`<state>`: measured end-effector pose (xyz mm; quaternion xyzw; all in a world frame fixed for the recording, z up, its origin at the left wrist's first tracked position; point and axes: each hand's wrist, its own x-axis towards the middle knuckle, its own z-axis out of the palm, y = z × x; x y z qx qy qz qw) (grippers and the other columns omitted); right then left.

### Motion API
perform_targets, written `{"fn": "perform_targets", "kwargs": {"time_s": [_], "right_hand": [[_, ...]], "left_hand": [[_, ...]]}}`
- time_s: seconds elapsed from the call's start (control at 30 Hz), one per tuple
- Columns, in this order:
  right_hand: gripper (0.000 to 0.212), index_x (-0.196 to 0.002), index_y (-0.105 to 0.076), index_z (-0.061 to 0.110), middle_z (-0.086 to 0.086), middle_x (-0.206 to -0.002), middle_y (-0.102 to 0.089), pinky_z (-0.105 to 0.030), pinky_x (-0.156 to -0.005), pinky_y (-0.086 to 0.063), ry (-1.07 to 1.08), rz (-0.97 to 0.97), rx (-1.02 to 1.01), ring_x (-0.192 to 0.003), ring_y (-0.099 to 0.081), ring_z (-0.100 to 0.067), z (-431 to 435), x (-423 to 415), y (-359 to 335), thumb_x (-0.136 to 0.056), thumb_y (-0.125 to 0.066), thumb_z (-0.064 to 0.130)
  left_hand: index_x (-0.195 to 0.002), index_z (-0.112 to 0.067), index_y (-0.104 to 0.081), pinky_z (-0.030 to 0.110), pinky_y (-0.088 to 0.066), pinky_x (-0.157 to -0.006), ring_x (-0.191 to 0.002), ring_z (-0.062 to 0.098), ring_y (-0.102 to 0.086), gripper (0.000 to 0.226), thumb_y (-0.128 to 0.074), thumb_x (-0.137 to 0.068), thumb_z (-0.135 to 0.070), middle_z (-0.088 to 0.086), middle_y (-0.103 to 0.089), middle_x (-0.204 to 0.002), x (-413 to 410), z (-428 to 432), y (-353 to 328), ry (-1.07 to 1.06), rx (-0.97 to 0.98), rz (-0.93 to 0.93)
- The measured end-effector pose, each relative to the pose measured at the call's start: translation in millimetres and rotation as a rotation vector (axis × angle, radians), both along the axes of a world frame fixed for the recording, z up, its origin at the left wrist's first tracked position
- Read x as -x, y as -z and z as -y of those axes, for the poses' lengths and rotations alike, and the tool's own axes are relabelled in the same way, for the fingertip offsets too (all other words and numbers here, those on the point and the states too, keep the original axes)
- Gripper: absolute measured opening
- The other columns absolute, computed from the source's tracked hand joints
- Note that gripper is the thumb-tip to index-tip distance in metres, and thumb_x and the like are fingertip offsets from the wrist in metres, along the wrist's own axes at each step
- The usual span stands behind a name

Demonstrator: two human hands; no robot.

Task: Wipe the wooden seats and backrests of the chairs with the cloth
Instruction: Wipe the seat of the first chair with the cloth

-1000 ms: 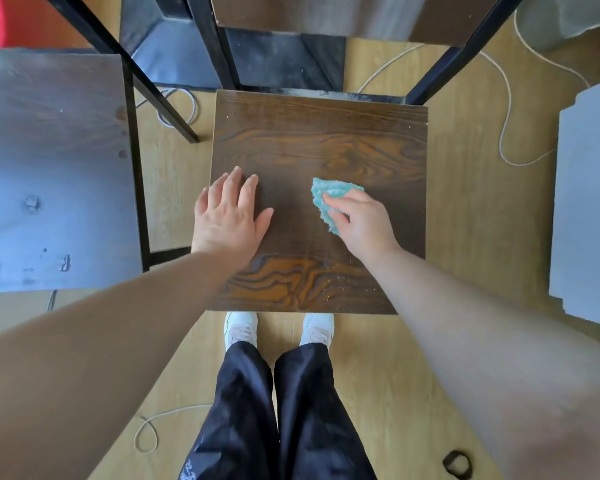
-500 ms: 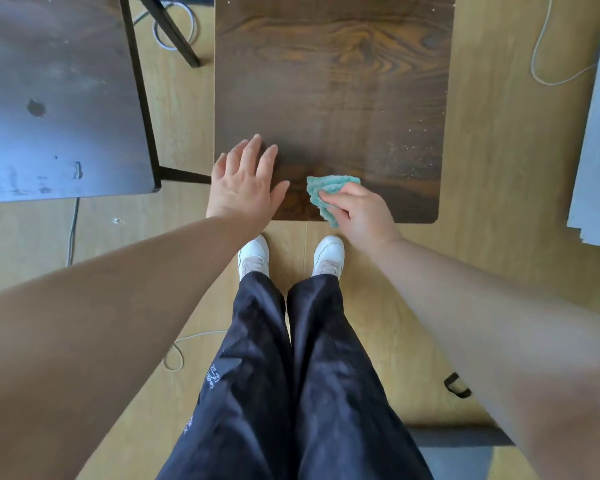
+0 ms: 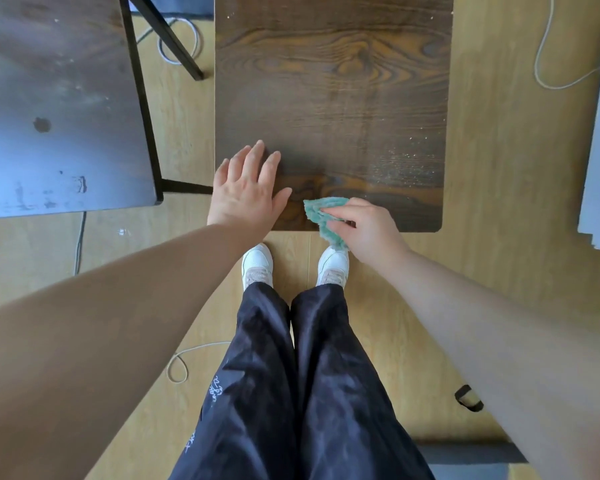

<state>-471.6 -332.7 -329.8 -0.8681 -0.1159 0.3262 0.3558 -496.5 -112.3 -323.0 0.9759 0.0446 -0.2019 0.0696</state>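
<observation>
A small crumpled teal cloth (image 3: 321, 211) is gripped in the curled fingers of the right hand (image 3: 368, 226) and is pressed against the near edge of a dark brown, square wood-grain chair seat (image 3: 333, 98). The cloth's lower part is seen hanging past that edge. The left hand (image 3: 246, 195) is laid flat on the seat's near left corner, with its fingers straight and slightly spread and nothing held. Pale specks (image 3: 406, 161) are scattered over the seat's right side. A second dark chair seat (image 3: 56, 98), edged by a black metal frame (image 3: 142, 109), is seen to the left. White shoes (image 3: 257, 266) are planted on the light wooden floor (image 3: 499, 202), just before the seat.
</observation>
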Motion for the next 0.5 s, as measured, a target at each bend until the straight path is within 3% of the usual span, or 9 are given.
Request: {"fn": "perform_targets", "kwargs": {"time_s": [0.1,0.27,0.4,0.5], "right_hand": [[0.029,-0.122,-0.067,0.022,0.010,-0.092,-0.058,-0.005,-0.067,-0.041,0.194,0.029,-0.011,-0.081,-0.056,-0.002,2.3,-31.6,-9.9,-0.095,-0.060,0.019],[0.029,-0.120,-0.069,0.022,0.014,-0.079,-0.052,-0.002,-0.067,-0.033,0.287,0.203,0.031,-0.076,-0.054,0.002,8.5,-129.6,-17.1,-0.093,-0.059,0.018],[0.030,-0.124,-0.066,0.023,0.007,-0.093,-0.055,-0.017,-0.072,-0.040,0.305,0.293,0.120,-0.089,-0.057,-0.014,14.3,-219.1,-15.3,-0.097,-0.053,0.018],[0.033,-0.125,-0.065,0.021,0.001,-0.107,-0.059,-0.024,-0.077,-0.049,0.378,0.358,0.174,-0.094,-0.058,-0.016,15.5,-268.7,-11.7,-0.098,-0.050,0.015]], "left_hand": [[-0.150,-0.018,-0.025,0.049,-0.021,-0.117,-0.144,0.029,-0.019,0.060,-0.028,-0.099,-0.051,0.008,-0.022,-0.158,-16.0,-1.2,1.1,-0.005,-0.014,0.017],[-0.148,-0.016,-0.032,0.049,-0.020,-0.116,-0.143,0.030,-0.022,0.061,-0.037,-0.097,-0.050,0.010,-0.026,-0.156,-57.3,-1.4,3.1,-0.003,0.007,0.073],[-0.147,-0.015,-0.035,0.050,-0.022,-0.115,-0.142,0.031,-0.025,0.061,-0.040,-0.096,-0.049,0.011,-0.029,-0.155,-97.0,0.2,4.5,0.003,0.008,0.114],[-0.149,-0.017,-0.031,0.049,-0.020,-0.116,-0.144,0.029,-0.021,0.062,-0.035,-0.097,-0.051,0.010,-0.025,-0.157,-124.9,2.1,8.5,0.011,-0.020,0.098]]}}
